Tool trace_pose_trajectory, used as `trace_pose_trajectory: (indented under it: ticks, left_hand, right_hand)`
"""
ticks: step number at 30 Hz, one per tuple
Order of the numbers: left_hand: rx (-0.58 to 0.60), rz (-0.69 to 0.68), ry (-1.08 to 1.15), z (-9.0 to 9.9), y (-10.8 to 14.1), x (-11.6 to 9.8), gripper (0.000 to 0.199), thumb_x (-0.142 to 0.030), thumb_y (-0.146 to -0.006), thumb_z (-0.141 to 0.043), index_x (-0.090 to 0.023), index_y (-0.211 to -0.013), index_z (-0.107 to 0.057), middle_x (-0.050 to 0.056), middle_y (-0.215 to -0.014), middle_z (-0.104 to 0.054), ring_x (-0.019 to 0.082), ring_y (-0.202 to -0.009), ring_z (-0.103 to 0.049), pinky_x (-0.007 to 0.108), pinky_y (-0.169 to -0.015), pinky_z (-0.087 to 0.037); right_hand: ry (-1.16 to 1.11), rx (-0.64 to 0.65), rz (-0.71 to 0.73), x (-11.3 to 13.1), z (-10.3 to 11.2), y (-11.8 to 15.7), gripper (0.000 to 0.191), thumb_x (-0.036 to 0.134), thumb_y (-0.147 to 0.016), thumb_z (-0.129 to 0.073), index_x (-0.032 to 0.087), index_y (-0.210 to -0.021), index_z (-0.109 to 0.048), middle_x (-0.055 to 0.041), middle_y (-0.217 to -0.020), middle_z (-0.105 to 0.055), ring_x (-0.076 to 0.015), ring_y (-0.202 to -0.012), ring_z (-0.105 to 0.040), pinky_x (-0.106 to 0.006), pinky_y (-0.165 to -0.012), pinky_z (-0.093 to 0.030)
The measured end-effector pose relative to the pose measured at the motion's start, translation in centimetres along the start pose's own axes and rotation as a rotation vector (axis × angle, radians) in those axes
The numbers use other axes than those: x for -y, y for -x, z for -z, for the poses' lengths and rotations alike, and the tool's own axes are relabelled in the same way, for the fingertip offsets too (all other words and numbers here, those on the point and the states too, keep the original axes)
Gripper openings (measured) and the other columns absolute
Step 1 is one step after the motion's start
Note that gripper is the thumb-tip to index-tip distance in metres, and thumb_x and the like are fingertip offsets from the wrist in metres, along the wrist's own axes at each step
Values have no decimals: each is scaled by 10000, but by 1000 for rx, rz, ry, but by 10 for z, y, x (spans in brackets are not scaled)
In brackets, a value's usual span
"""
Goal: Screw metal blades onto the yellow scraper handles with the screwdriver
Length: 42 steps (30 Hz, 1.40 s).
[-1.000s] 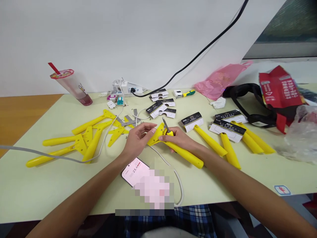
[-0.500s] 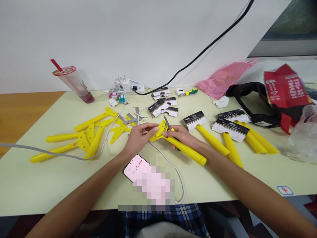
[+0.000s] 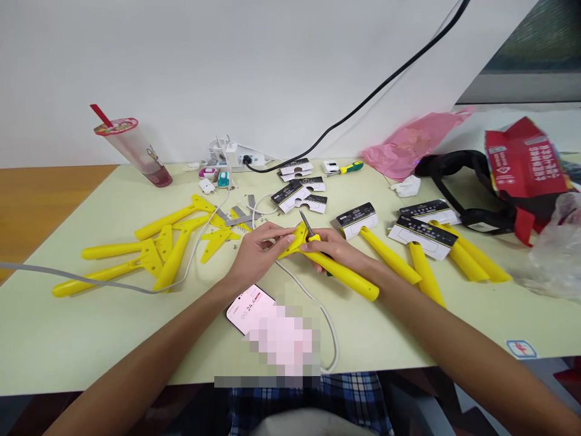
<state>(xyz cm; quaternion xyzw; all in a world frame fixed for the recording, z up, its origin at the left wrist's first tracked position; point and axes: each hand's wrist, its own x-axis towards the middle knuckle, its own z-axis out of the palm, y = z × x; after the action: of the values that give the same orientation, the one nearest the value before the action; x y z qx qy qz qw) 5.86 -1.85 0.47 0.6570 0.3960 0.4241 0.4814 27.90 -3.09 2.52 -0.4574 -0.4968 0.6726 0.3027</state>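
My left hand (image 3: 255, 253) pinches the flat head of a yellow scraper (image 3: 348, 277) between thumb and fingers. The scraper's long handle slants down to the right, below my right wrist. My right hand (image 3: 334, 247) is closed around a screwdriver (image 3: 307, 223), its metal shaft pointing up and left beside the scraper head; most of its handle is hidden in the palm. My right thumb touches the scraper's neck. Just beyond my left hand are a loose yellow plate (image 3: 213, 247), grey metal blades (image 3: 239, 220) and tiny screws.
Several yellow scraper handles (image 3: 175, 263) lie to the left, with a grey cable across them. Carded yellow handles (image 3: 393, 257) lie right. A phone (image 3: 247, 312) showing a timer lies in front. Behind are black-and-white cards (image 3: 290, 197), a power strip (image 3: 233, 158), a tilted cup (image 3: 138, 151) and a second screwdriver (image 3: 349, 168).
Both hands stay in nearly the same place with the scraper and screwdriver. My left fingers have shifted slightly on the scraper head. The phone's timer has advanced.
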Motion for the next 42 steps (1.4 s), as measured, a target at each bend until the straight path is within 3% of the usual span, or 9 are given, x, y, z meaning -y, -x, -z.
trace_pose_trajectory:
  ticks: [6,14,20,31,42]
  left_hand:
    - [-39,-43,-96,1,0,-4,315,-451,-916,-803,-313,-1196,-847,81,-1112,-741,211,-1032,-669,318,-850,-558]
    - [-66,-51,-126,3,0,-5,327,-444,-904,-813,-289,-1189,-851,70,-1127,-797,205,-1019,-703,295,-813,-566]
    - [-149,62,-96,4,0,-11,339,-459,-904,-811,-229,-1146,-867,82,-1136,-842,238,-966,-787,321,-805,-625]
    - [-112,109,18,5,-3,-13,370,-474,-858,-862,-203,-1109,-870,89,-1094,-847,271,-1002,-816,341,-870,-664]
    - [-81,-36,-141,8,-3,-11,321,-492,-909,-801,-197,-1016,-869,69,-987,-851,212,-868,-794,277,-750,-616]
  right_hand:
    - [22,34,39,-4,1,-1,360,460,-812,-873,186,-981,-711,33,-700,-676,-103,-471,-613,-208,-428,-511]
    - [49,-15,63,-4,-2,-1,372,467,-783,-887,175,-949,-726,41,-692,-652,-113,-466,-611,-233,-430,-514]
    - [47,-58,65,-7,-1,0,346,454,-787,-873,182,-942,-725,48,-656,-629,-126,-454,-606,-248,-429,-516]
    - [17,-101,88,-11,-3,-1,347,459,-773,-881,197,-926,-712,45,-650,-647,-128,-428,-580,-253,-394,-498]
    - [22,-89,97,-7,-1,0,401,500,-762,-904,171,-903,-723,31,-628,-631,-117,-430,-552,-234,-368,-464]
